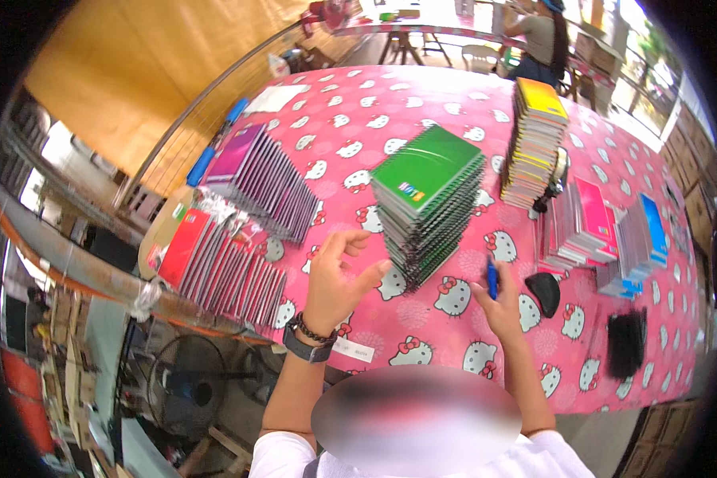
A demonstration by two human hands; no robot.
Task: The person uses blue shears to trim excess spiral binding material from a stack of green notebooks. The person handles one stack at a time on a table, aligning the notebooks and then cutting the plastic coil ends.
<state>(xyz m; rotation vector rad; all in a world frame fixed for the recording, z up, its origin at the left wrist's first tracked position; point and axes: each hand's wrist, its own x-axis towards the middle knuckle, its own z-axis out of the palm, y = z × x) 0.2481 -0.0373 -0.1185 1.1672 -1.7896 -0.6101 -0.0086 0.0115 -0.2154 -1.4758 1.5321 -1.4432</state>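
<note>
My left hand (336,275) hovers open, fingers apart, just left of a tall stack of green spiral notebooks (427,199) on the pink patterned tablecloth (358,119). A dark watch and bead bracelet ring that wrist. To the right of the stack's near corner, my right hand (498,307) grips a blue pen (491,279) that points upward. Neither hand touches the stack.
Leaning rows of purple notebooks (267,179) and red ones (215,263) lie at the left. A tall yellow-topped stack (534,139), pink and blue piles (605,227), and black objects (625,342) sit at the right. A person sits at a far table (538,40). A fan (187,382) stands below.
</note>
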